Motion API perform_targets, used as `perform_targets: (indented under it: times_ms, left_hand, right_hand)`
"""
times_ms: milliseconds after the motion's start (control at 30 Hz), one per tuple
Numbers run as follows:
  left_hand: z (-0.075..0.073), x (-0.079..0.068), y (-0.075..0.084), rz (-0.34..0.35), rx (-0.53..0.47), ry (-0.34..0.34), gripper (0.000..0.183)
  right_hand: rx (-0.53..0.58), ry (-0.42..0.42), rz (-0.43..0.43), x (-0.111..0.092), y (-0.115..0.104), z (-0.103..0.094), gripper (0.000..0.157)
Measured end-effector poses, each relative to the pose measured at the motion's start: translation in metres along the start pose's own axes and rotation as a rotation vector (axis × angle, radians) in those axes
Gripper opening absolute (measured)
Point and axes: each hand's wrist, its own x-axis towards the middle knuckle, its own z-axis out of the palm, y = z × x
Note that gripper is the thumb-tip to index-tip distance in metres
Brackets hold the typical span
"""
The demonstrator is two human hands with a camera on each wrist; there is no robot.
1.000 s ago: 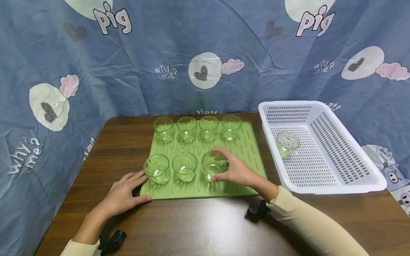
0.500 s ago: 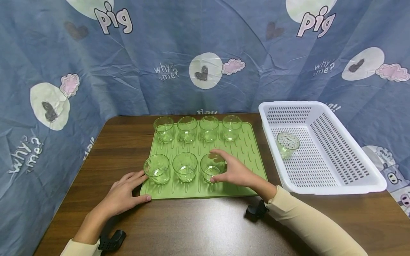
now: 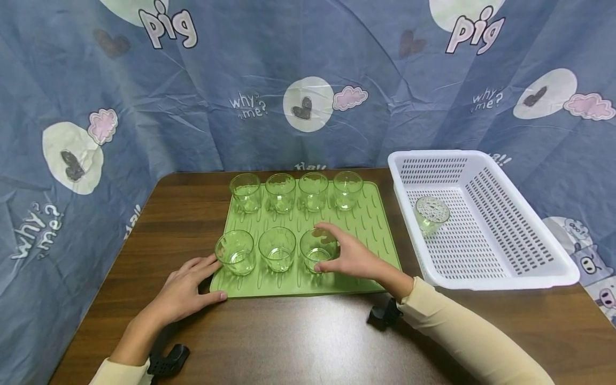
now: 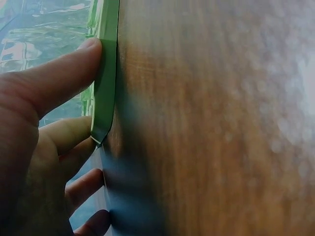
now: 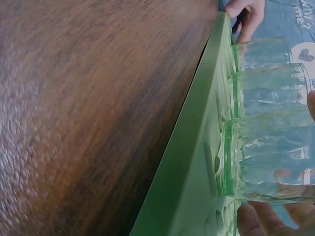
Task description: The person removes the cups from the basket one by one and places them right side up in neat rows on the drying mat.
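Observation:
My right hand (image 3: 353, 256) holds a clear glass (image 3: 316, 251), the rightmost of three in the front row on the green ridged mat (image 3: 298, 286). In the right wrist view that glass (image 5: 275, 152) stands upright with its base on the mat, and fingertips (image 5: 251, 219) lie along its side. At the mat's front left corner rests my left hand (image 3: 185, 291), its thumb touching the mat edge (image 4: 104, 83) and its fingers spread beside the leftmost front glass (image 3: 236, 254). Between these two glasses stands another glass (image 3: 277, 250).
Several glasses (image 3: 280, 195) line the back of the mat. Right of it, a white slotted basket (image 3: 534, 283) holds one glass (image 3: 431, 216). The brown wooden table (image 3: 289, 342) runs back to a blue printed curtain (image 3: 207, 133).
The right hand and its glass have shifted slightly left, toward the middle front glass. The left hand stays in the same place.

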Motion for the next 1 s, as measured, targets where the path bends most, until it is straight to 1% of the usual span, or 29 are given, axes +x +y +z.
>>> perform_targets:
  times_ms: [267,433,567,633,733,867,1000]
  left_hand:
    - [0.0,0.0,-0.001,0.004,0.005,-0.001,0.078]
    - [0.0,0.0,-0.001,0.008,0.009,0.002,0.078]
    - [0.0,0.0,-0.001,0.009,0.01,0.001,0.078]
    - [0.0,0.001,0.0,0.008,0.01,-0.004,0.078]
    - [0.0,0.001,0.001,0.003,0.007,-0.012,0.078]
    - [-0.001,0.0,0.001,-0.003,-0.004,-0.018,0.079]
    - [-0.002,0.002,0.0,-0.003,-0.016,-0.02,0.079]
  right_hand:
    - [0.017,-0.004,0.0,0.001,-0.001,0.0,0.095]
    - [-0.006,0.012,0.026,0.001,-0.004,0.0,0.103]
    - [-0.047,0.035,0.013,-0.005,-0.01,-0.003,0.107]
    - [-0.091,0.059,-0.008,-0.01,-0.015,-0.008,0.107]
    - [-0.172,0.1,-0.061,-0.018,-0.024,-0.018,0.104]
    - [-0.272,0.158,-0.144,-0.027,-0.034,-0.037,0.098]
    - [-0.338,0.205,-0.174,-0.035,-0.045,-0.059,0.096]
